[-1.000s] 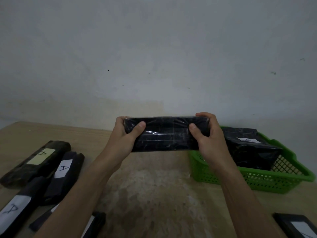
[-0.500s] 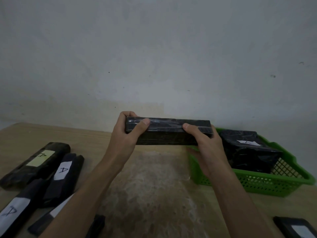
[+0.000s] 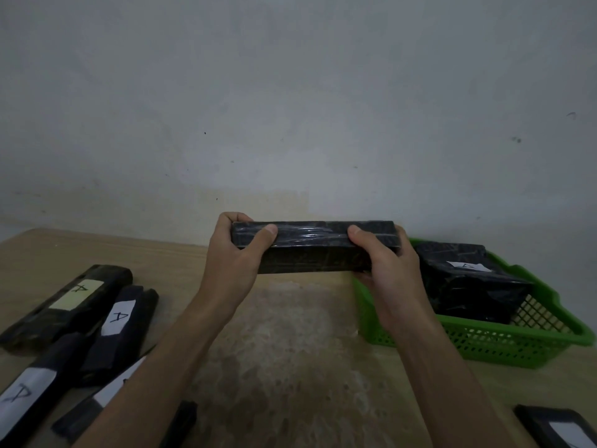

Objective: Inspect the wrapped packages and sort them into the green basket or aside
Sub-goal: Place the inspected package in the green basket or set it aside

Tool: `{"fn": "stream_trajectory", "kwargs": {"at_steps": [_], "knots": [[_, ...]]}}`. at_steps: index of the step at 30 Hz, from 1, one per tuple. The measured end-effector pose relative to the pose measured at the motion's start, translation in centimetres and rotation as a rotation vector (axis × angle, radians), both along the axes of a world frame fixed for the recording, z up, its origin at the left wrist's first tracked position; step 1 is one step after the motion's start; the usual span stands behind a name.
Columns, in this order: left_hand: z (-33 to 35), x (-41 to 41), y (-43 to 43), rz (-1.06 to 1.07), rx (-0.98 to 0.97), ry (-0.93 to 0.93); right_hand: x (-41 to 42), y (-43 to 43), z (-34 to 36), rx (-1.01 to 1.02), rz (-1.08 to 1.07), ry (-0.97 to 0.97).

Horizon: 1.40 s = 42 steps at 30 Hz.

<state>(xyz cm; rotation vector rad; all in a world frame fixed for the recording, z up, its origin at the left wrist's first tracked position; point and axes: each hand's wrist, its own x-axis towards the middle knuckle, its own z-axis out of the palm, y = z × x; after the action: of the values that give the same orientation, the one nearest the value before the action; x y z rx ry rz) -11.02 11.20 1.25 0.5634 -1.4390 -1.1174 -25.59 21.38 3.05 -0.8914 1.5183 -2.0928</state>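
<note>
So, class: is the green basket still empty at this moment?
No, the green basket already holds a black wrapped package with a white label.

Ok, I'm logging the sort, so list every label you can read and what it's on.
"A": yellowish label on the far-left black wrapped package.
"A": white label on the black package beside it.
White label on the black package at the lower-left edge: a handwritten mark, unclear.
White label on the package in the green plastic basket: too blurred.
Held black package: no label visible.
</note>
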Motion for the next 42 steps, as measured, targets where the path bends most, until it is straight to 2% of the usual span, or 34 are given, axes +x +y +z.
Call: {"fn": "stream_trajectory", "kwargs": {"at_steps": [4,8,12,15,19,24,28,34,42], "knots": [[-0.2,0.3,-0.3,-0.036,-0.004,-0.026,0.0,0.4,0.4,0.041,-0.009,0.112],[-0.2,0.4,-0.9,-0.074,0.079,-0.011,-0.4,0.7,1.2,0.104,0.062,0.086],[-0.4,0.7,-1.1,-0.159,0.050,-0.063,-0.8,1.2,1.5,0.155,0.033,0.180],[-0.1,1.6,-1.2,-0.290,-0.029,-0.179,-0.7,1.6,1.5,0.086,-0.014,0.283],[0.6,2.6,-0.9,-0.511,-0.102,-0.412,-1.0,1.8,1.5,0.050,-0.030,0.311],[0.5,2.1,-0.6,-0.467,-0.172,-0.448,-1.9,2.0,1.6,0.025,0.101,0.155],[0.4,2.0,-0.4,-0.478,-0.231,-0.517,-1.8,2.2,1.7,0.026,0.163,0.236],[1.3,1.5,0.4,-0.378,-0.321,-0.312,-0.1,2.0,1.6,0.116,0.276,0.482],[1.9,1.7,0.7,-0.375,-0.280,-0.244,1.1,1.4,1.4,0.053,0.289,0.462]]}}
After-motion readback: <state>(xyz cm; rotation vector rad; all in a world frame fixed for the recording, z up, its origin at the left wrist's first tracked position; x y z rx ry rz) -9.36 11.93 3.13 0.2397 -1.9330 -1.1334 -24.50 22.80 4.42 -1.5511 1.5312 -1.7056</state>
